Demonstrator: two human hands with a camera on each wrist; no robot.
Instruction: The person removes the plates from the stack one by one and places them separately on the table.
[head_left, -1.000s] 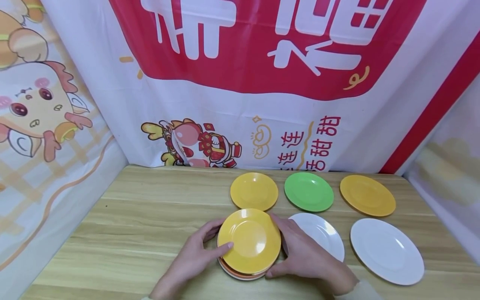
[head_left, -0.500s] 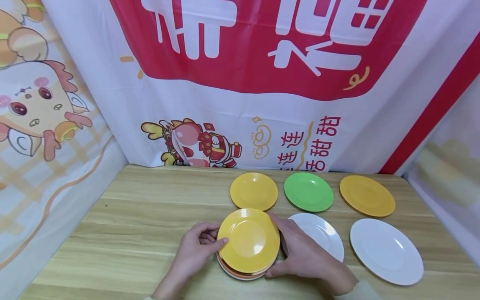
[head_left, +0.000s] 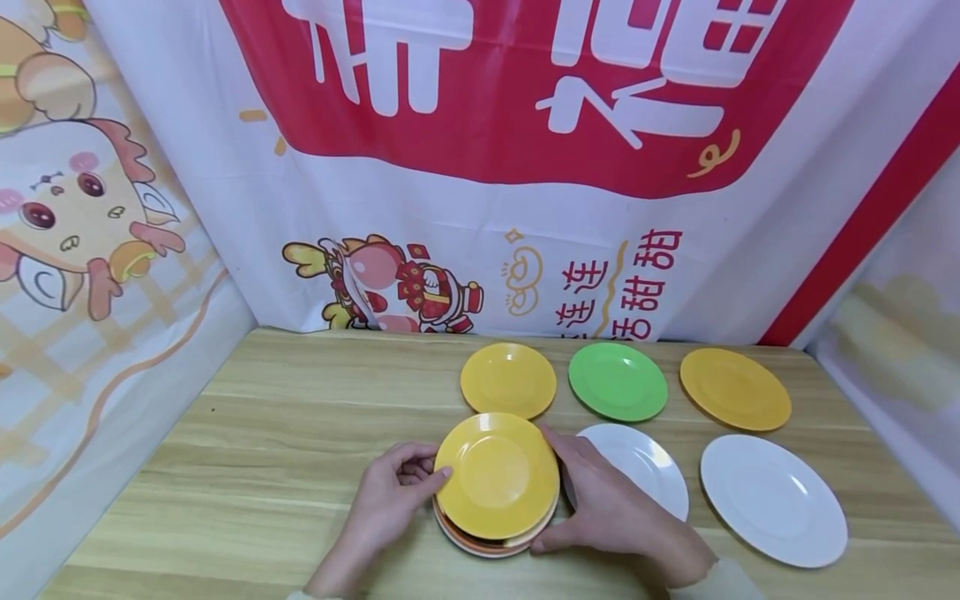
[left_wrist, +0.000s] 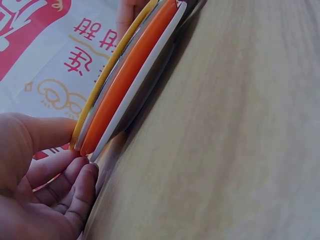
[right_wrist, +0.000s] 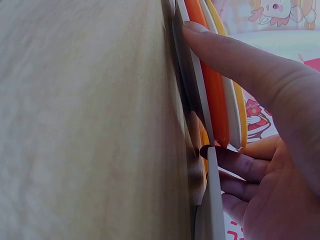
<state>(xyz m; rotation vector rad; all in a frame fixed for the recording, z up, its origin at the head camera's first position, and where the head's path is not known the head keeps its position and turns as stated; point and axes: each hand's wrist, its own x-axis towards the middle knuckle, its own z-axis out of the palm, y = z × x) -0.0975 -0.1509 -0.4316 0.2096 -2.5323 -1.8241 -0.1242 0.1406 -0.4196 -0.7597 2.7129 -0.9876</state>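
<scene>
A stack of plates sits in front of me on the table, with a yellow plate [head_left: 498, 477] on top. In the left wrist view its edge shows that yellow plate, a white one, an orange plate [left_wrist: 131, 75] and a lower white plate [left_wrist: 142, 77]. The yellow plate is a little off-centre toward the back. My left hand [head_left: 393, 496] pinches its left rim, the thumb on top and the fingers at the edge below. On the right side my right hand [head_left: 600, 500] holds the stack, thumb at the near edge [right_wrist: 220, 45] and fingers farther back.
Behind the stack lie another yellow plate [head_left: 508, 381], a green plate [head_left: 617, 382] and an orange-yellow plate [head_left: 735, 389]. A white plate [head_left: 645, 471] lies partly hidden behind my right hand, and another white plate [head_left: 774, 500] farther right. Printed cloth [head_left: 480, 200] hangs behind the wooden table [head_left: 300, 433].
My left hand has moved slightly left, its thumb drawing back toward the rim. The top yellow plate has shifted slightly away from me, baring more of the plates below. The right hand stays put.
</scene>
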